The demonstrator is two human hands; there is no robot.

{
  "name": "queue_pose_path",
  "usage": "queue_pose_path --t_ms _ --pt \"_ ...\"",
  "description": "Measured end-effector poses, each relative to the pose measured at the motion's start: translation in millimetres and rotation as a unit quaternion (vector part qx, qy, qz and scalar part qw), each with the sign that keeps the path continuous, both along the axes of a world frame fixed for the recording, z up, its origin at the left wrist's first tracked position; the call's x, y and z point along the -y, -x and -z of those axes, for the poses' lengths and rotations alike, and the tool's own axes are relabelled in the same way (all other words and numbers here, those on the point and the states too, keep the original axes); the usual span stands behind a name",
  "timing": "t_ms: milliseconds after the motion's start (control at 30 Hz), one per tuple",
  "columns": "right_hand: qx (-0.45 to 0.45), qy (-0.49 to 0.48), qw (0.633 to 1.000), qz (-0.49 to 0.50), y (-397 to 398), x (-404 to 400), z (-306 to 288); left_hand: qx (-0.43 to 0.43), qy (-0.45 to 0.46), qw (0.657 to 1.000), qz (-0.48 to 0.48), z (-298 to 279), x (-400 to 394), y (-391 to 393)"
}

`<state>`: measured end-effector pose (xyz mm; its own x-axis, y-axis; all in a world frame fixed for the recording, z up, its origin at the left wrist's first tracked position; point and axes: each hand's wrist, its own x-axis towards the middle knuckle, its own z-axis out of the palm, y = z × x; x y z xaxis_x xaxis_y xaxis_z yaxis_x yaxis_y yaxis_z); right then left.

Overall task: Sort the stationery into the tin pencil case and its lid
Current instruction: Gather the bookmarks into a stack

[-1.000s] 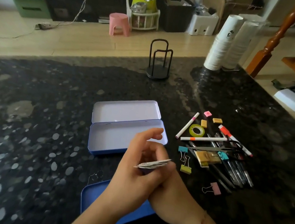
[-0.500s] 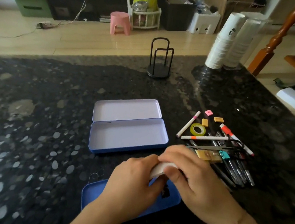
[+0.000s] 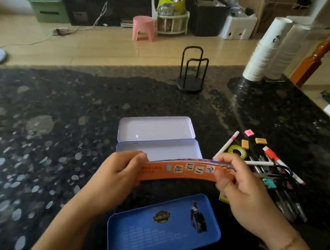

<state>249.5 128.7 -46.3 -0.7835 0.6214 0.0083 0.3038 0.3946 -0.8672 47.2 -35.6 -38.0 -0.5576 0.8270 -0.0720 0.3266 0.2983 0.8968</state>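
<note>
An open tin pencil case (image 3: pixel 158 147) with a pale inside lies mid-table, its hinged lid (image 3: pixel 155 129) flat behind it. A separate blue tin tray (image 3: pixel 163 232) with printed figures sits near me. Above it I stretch out an orange printed paper strip (image 3: pixel 177 171): my left hand (image 3: pixel 116 173) grips its left end and my right hand (image 3: pixel 241 188) pinches its right end. To the right lies a pile of stationery: white markers (image 3: pixel 227 144), a green tape roll (image 3: pixel 237 151), erasers (image 3: pixel 260 140), dark pens (image 3: pixel 288 200), scissors (image 3: pixel 278 173), partly hidden by my right hand.
The dark speckled stone table (image 3: pixel 43 141) extends left. A black wire stand (image 3: pixel 191 72) stands at the far edge. Stacks of white paper cups (image 3: pixel 271 50) rise at the far right corner. Beyond lie a wooden floor and a pink stool (image 3: pixel 143 27).
The folded paper that both hands held together has been pulled out into a long orange strip; my hands have moved apart and the blue tray is now uncovered.
</note>
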Motion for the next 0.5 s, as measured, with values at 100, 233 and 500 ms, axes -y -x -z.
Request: queue_pose_path --t_ms 100,233,500 --pt "-0.090 0.096 0.990 0.057 20.8 6.2 1.9 0.084 0.014 0.993 -0.087 4.2 -1.7 9.9" --pt "-0.096 0.110 0.986 0.074 42.0 16.8 3.5 0.183 0.055 0.972 -0.133 10.6 -2.9 19.1" --pt "0.001 -0.015 0.981 0.192 86.3 -20.5 13.6 -0.095 0.036 0.962 -0.253 33.8 -0.8 30.5"
